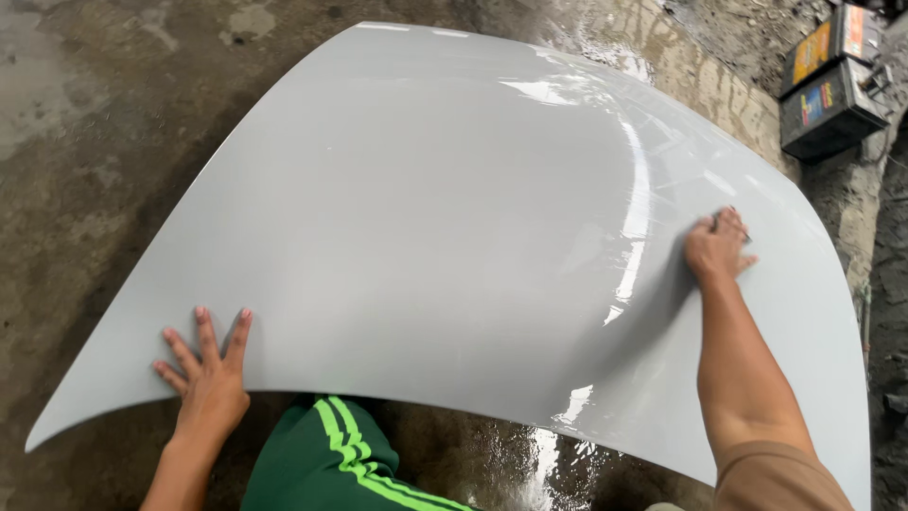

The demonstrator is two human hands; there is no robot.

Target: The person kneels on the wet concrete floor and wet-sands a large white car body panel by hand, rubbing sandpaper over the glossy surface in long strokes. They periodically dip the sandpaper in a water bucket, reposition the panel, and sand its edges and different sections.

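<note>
Grey car hood panel [454, 218] lies outer face up, low over the wet concrete floor [85, 142]. It fills most of the view, curved near edge toward the person, and looks glossy and wet, with glare streaks down the right half. What supports it from below is hidden.

Left hand [210, 378] is flat on the near-left edge, fingers [203, 326] spread open, palm down, gripping nothing. Judging by that, it's bracing the panel so it doesn't slide or rock.

Right hand [716, 248] is out on the right side of the panel, arm extended, fingers curled shut on a small dark piece [730, 220]. It's pressed against the surface and mostly covered by the hand; could be an abrasive pad or sheet, can't tell. The wet film fits rubbing the surface down, but that's my read.

Around it: the person's knee in green trousers with lime stripes [331, 454] sits under the near edge, between the arms, so they're crouched close. Two car batteries [832, 85], dark cases with orange labels, stand at top right on the ground, well apart from the panel, cable at their side. A puddle [549, 464] sits below the near edge.

Nothing rests on the panel besides the hands. The far edge is a long reach from this crouch.
</note>
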